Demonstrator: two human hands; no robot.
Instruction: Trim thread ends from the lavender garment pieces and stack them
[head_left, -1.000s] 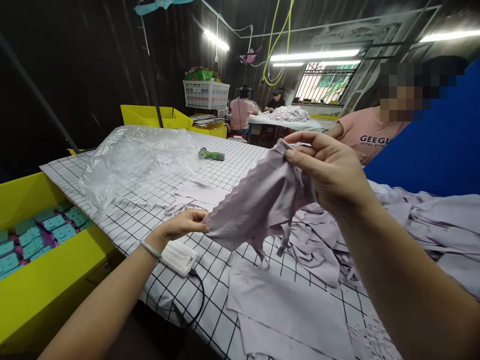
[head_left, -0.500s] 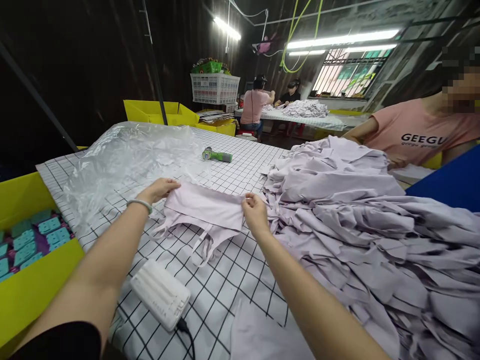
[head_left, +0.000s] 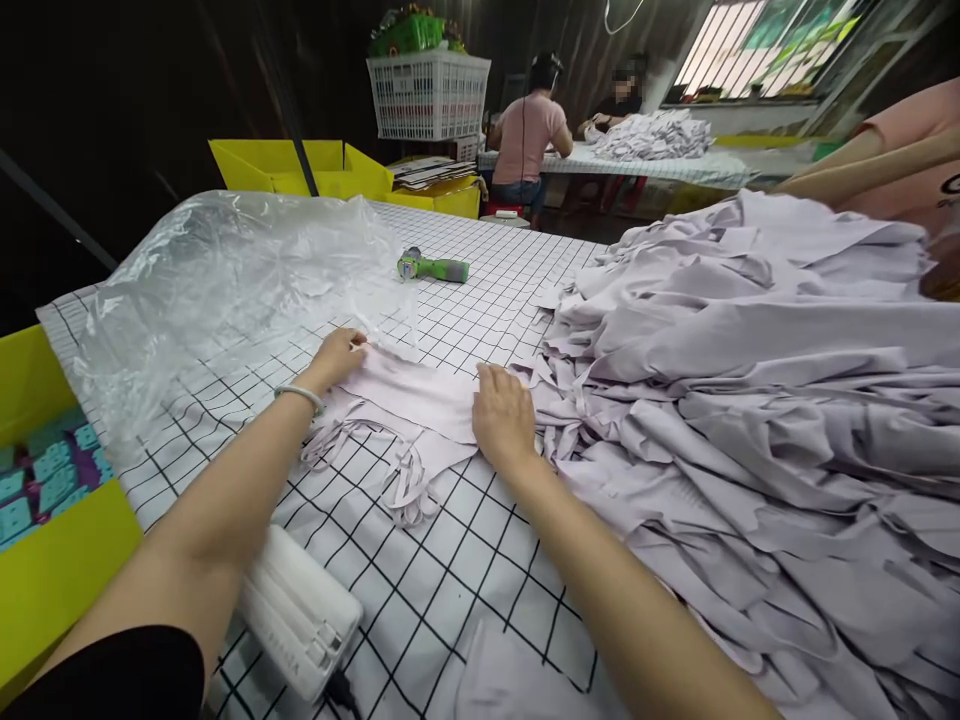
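A pale lilac strappy top (head_left: 420,392) lies across the checked table cover, its thin straps bunched toward me. My left hand (head_left: 339,358) wears a pale bangle and pinches the top's far left corner. At the opposite end, my right hand (head_left: 504,412) is closed over the top's right edge, back of the hand upward and thumb hidden. Right beside that hand, a big heap of lilac fabric pieces (head_left: 750,400) spreads over the table. A white power bank (head_left: 304,615) with a black cable sits near my left forearm.
Clear plastic sheeting (head_left: 225,270) covers the table's far left. A green-and-grey handheld tool (head_left: 433,267) lies beyond my hands. At left stands a yellow bin (head_left: 67,590) holding turquoise pieces. One person's arms (head_left: 877,165) reach beside the heap; two people sit at a farther table.
The top has been lowered flatter onto the table, its straps now bunched. My right hand has turned from a fingertip pinch to lying over the edge. The view has tipped downward.
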